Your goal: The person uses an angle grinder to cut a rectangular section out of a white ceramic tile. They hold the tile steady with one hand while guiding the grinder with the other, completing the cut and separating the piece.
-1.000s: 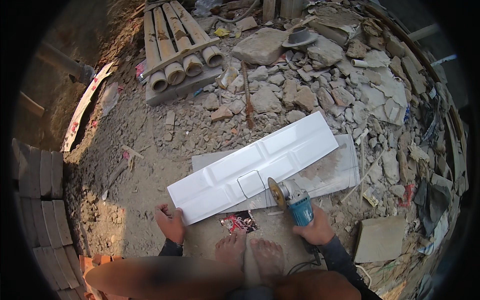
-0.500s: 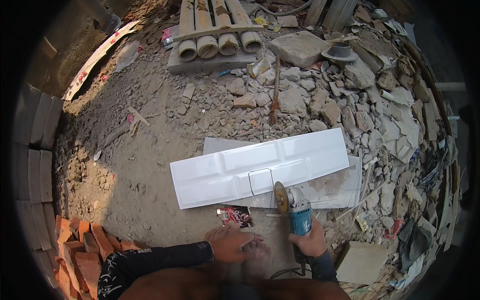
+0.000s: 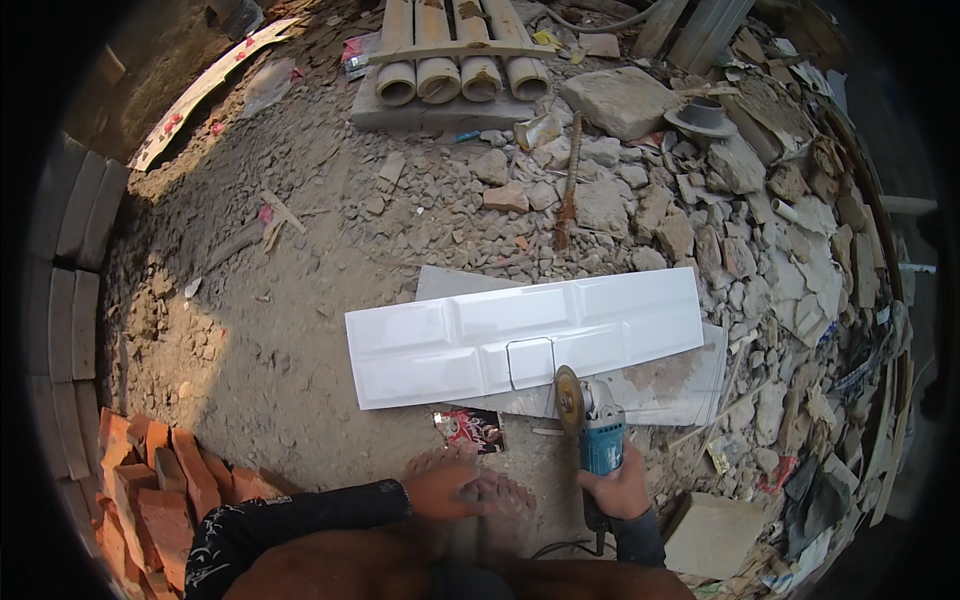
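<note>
My right hand is closed around the body of a teal angle grinder. Its cutting disc stands upright at the near edge of a glossy white wall tile, beside the right-hand line of a dark rectangular outline drawn there. Whether disc and tile touch, I cannot tell. The tile has raised brick-like panels and lies on a grey slab. My left hand rests low over my bare feet, its fingers stretched out, holding nothing.
A black-and-red packet lies just before the tile. Orange bricks are heaped at lower left. Broken concrete and rubble spread along the right, with a rusty rod among it. Several pipes lie at the back. The grinder's cord trails near my feet.
The whole view has shifted and turned slightly. Grinder, tile and slab keep their places relative to one another. My left hand has shifted slightly left, and my feet show more clearly.
</note>
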### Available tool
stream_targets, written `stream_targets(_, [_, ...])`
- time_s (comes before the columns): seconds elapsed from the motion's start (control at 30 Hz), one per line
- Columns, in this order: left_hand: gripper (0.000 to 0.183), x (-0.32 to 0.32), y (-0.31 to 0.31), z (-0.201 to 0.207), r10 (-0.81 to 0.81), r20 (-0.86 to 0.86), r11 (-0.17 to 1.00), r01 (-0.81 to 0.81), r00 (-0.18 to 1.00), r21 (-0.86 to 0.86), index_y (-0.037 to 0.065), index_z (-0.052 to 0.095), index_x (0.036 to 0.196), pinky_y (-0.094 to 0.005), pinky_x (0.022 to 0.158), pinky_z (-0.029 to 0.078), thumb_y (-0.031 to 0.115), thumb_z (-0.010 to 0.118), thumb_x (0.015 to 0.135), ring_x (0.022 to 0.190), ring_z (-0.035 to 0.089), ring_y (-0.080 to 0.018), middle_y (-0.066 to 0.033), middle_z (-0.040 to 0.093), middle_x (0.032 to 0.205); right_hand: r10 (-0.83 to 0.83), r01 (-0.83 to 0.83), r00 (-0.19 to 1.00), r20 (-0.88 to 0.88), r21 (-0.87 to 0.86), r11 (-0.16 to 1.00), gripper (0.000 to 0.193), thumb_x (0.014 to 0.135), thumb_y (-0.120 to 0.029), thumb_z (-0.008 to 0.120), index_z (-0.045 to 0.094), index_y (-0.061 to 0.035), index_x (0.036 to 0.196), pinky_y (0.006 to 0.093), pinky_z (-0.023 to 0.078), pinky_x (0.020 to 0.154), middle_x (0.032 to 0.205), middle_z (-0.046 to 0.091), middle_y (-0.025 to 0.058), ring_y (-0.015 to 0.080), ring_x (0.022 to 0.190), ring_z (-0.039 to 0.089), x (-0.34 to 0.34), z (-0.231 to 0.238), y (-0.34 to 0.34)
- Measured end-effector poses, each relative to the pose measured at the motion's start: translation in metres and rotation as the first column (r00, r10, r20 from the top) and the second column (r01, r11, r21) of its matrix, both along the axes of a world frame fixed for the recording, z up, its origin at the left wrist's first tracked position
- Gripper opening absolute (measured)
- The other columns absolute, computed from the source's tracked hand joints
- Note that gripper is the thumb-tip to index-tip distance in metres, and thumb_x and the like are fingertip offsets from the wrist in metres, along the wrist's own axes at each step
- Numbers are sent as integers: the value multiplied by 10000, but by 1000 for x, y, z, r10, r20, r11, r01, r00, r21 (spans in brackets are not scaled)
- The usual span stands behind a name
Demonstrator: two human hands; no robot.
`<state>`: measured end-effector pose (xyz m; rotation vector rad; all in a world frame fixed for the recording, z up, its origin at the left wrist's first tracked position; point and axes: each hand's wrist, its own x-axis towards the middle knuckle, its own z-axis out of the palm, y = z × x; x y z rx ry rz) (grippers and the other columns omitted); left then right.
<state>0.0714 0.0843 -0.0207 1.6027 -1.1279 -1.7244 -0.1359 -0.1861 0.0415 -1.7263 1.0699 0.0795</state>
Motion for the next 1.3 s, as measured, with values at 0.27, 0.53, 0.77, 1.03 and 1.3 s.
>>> stream_targets(0.27, [659,-4,8,-7,-48,26,995,45,999,90,142,620,1551,-573,1243,365,526,738,1028,1444,531,-419,-180,712,1373,-18,18,999,31,-7,1000,459,710,-40,835,687,17,1140,357,578,799,934,733,76,173,826,687,2,2,1])
stream_targets(0.53, [682,-11,12,-21,131,-94,991,-130,987,19,22,637,1461,-426,1091,525,480,798,981,1132,719,-269,-134,755,1217,-6,7,999,35,-38,999,471,699,-59,844,687,24,1135,372,584,809,942,750,102,194,828,699,6,4,1])
stream_targets(0.77, [722,-6,9,-21,-51,15,996,50,999,78,64,542,1623,-366,1099,526,402,774,1029,1256,676,-213,-112,728,1312,-19,19,1000,16,-39,999,524,707,-100,846,694,25,1192,385,591,847,978,768,139,231,861,725,8,4,4])
stream_targets(1.03, [728,-5,8,-19,8,-70,996,-2,997,91,76,554,1621,-364,1104,521,418,786,1021,1238,679,-208,-109,731,1287,-15,15,1000,-2,-46,999,515,711,-119,858,696,15,1181,389,591,849,977,766,137,234,862,726,14,5,3])
stream_targets(1.3, [715,-5,7,-18,32,-58,997,-28,998,70,93,588,1596,-374,1089,518,442,794,1007,1210,687,-211,-89,742,1267,-22,23,1000,17,-74,997,481,712,-117,862,690,23,1138,391,592,816,940,757,129,233,834,718,20,1,1])
